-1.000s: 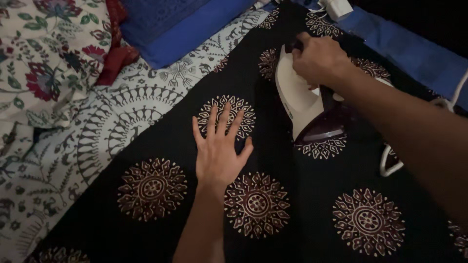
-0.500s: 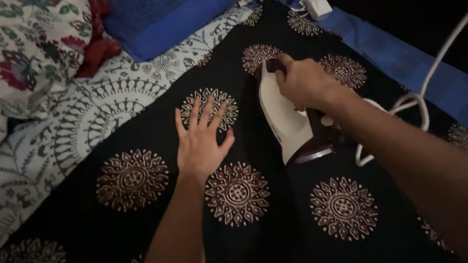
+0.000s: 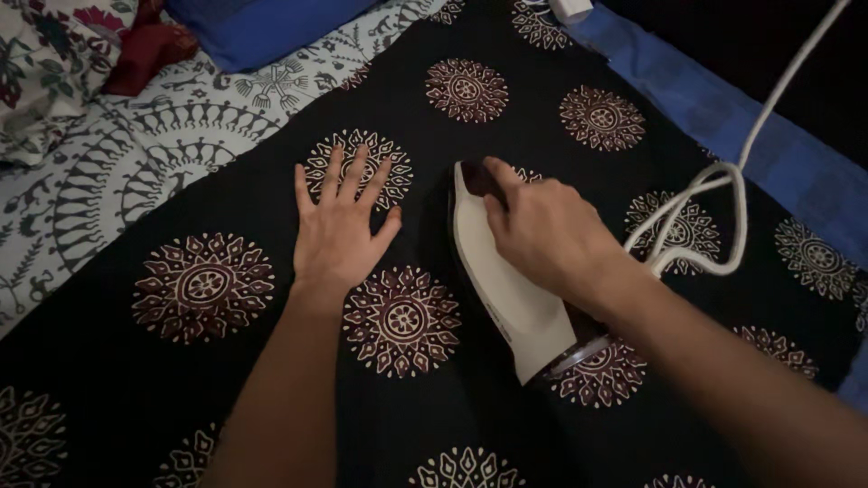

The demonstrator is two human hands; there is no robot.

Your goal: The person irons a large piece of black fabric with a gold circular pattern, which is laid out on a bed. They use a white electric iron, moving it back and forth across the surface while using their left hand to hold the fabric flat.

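From up here I've got the right hand point(image 3: 542, 237) with fingers wrapped tight around the handle of a white iron point(image 3: 502, 289), which sits flat on the black cloth with round medallion prints point(image 3: 506, 99). The left hand point(image 3: 339, 230) lies palm-down just beside it, fingers spread on the cloth. The iron's white cord point(image 3: 723, 194) loops off to the right, and a patterned bedsheet point(image 3: 136, 172) shows at left.

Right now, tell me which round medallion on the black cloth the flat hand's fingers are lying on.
The left hand fingers cover the medallion just left of the iron's tip; every other medallion near that hand lies bare.
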